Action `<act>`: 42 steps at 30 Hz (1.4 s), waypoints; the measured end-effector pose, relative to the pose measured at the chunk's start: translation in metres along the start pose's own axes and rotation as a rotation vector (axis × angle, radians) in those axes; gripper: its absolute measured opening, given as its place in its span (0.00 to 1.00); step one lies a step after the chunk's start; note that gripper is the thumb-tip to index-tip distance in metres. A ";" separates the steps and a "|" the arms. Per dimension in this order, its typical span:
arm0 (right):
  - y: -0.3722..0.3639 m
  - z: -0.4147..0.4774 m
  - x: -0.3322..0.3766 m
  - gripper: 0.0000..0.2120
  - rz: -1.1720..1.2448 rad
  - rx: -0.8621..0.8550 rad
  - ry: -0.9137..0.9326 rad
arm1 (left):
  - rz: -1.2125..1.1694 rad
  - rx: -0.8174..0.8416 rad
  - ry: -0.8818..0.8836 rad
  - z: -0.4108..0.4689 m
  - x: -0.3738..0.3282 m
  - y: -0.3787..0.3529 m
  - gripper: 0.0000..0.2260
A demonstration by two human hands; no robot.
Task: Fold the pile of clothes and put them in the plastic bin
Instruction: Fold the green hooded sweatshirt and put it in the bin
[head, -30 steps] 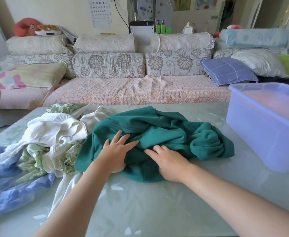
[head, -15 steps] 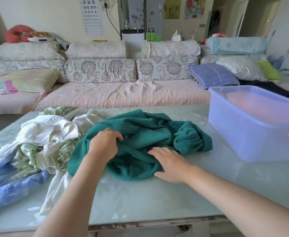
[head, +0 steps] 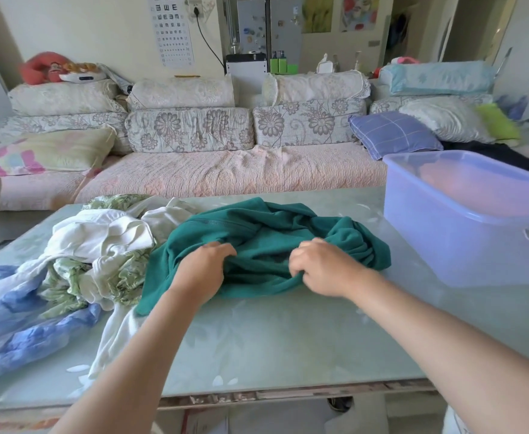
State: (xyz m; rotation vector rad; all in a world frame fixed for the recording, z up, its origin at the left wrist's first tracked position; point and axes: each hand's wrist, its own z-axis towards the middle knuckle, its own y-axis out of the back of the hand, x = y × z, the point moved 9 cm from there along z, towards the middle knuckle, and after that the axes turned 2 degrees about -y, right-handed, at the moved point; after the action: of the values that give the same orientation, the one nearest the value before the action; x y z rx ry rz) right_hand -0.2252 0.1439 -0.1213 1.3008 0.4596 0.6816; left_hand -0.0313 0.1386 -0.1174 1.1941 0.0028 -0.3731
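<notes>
A crumpled green fleece garment point(head: 256, 233) lies in the middle of the glass-topped table point(head: 288, 346). My left hand point(head: 202, 270) grips its near left part with curled fingers. My right hand point(head: 322, 266) grips a fold of the same garment near its right side. To the left sits a loose pile of clothes: white ones point(head: 100, 236), a green-patterned one point(head: 65, 277) and a blue and white one point(head: 12, 314). The translucent plastic bin point(head: 463, 242) stands at the table's right.
Behind the table runs a long sofa point(head: 225, 173) with cushions and pillows. The table's near edge point(head: 288, 394) is close to me. A white sleeve point(head: 116, 333) trails from the pile toward the front.
Both hands went from lying flat on the green garment to curling and gripping its fabric. The right hand moved further onto it. The camera view tilted up slightly.
</notes>
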 end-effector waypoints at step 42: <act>-0.056 0.058 -0.180 0.27 0.065 0.259 -0.451 | 0.452 0.468 0.043 0.211 -0.012 -0.078 0.30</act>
State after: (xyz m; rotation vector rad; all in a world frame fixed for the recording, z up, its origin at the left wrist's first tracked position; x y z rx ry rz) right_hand -0.3064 -0.0281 -0.1740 1.6670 0.1383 0.3693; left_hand -0.1059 -0.0736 -0.1069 1.6173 -0.3280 0.0583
